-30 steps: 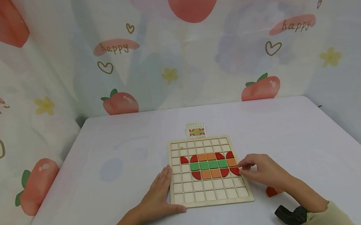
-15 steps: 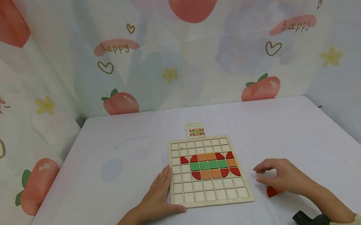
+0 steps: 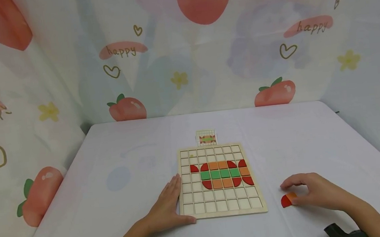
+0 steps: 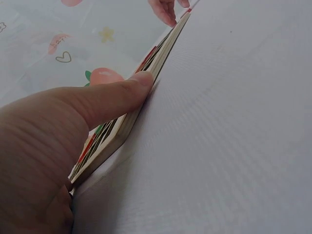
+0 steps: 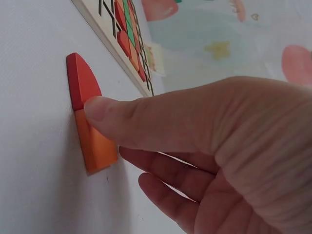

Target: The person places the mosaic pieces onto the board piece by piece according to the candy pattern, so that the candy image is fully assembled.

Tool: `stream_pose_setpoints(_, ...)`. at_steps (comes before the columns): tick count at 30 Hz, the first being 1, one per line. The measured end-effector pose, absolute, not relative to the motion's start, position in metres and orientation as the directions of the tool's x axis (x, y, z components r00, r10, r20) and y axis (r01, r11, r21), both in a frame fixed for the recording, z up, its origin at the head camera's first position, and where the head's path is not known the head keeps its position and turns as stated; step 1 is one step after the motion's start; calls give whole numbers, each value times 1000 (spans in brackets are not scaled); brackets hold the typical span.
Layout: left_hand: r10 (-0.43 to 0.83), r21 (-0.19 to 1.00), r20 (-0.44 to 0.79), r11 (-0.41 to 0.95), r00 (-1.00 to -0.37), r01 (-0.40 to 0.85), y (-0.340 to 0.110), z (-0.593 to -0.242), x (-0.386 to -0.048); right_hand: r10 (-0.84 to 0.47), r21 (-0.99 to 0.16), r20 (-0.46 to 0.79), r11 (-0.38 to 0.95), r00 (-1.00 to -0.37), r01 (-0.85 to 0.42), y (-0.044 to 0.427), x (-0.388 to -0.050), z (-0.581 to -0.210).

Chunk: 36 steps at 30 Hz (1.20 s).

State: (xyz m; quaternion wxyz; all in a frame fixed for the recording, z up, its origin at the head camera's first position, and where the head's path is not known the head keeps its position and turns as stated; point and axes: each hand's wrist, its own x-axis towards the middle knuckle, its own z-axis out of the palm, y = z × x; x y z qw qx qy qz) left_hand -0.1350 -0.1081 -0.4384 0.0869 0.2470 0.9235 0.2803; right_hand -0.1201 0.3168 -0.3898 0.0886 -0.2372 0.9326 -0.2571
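A wooden grid board (image 3: 224, 214) lies on the table, holding red quarter-round tiles, orange square tiles and a row of green tiles (image 3: 215, 174). My left hand (image 3: 164, 207) rests against its left side with straight fingers, the thumb on the front edge. To the right of the board, my right hand (image 3: 320, 191) is at a loose red quarter-round tile (image 3: 285, 201) and an orange square tile (image 5: 95, 148), which lie side by side. In the right wrist view the thumb overlaps both tiles, while the other fingers are apart from it; contact is unclear.
Behind the board is a small pattern card (image 3: 206, 133) with a similar coloured design. The white-covered table (image 3: 137, 139) meets a printed cloth backdrop (image 3: 205, 63) at the back and sides. Black wrist devices (image 3: 345, 231) sit on both forearms.
My right hand has let go of the red tile at the board's right edge and moved right and nearer, down to the loose tiles. The left hand has stayed in place.
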Motion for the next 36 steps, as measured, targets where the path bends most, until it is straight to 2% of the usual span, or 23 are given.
stream_pose_setpoints(10, 518, 561, 11, 705, -855, 434, -109, -440, -136, -425, -537, -118, 788, -898, -302, 326, -112, -392)
stream_pose_setpoints(14, 522, 561, 31, 697, -852, 447, -109, -441, -136, -421, -538, -76, 781, -904, -318, 328, -109, -395)
stream_pose_setpoints(19, 518, 561, 14, 704, -855, 436, -108, -441, -136, -461, -532, 70, 733, -885, -423, 334, -105, -401)
stream_pose_setpoints(22, 516, 560, 11, 707, -856, 433, -108, -440, -136, -440, -519, 121, 736, -890, -434, 336, -103, -404)
stream_pose_setpoints(29, 517, 559, 6, 708, -856, 432, -108, -440, -137, -314, -486, 128, 807, -941, -335, 330, -107, -404)
stream_pose_setpoints(36, 514, 562, -11, 713, -858, 420, -108, -441, -137, -388, -479, 181, 768, -904, -425, 308, -121, -399)
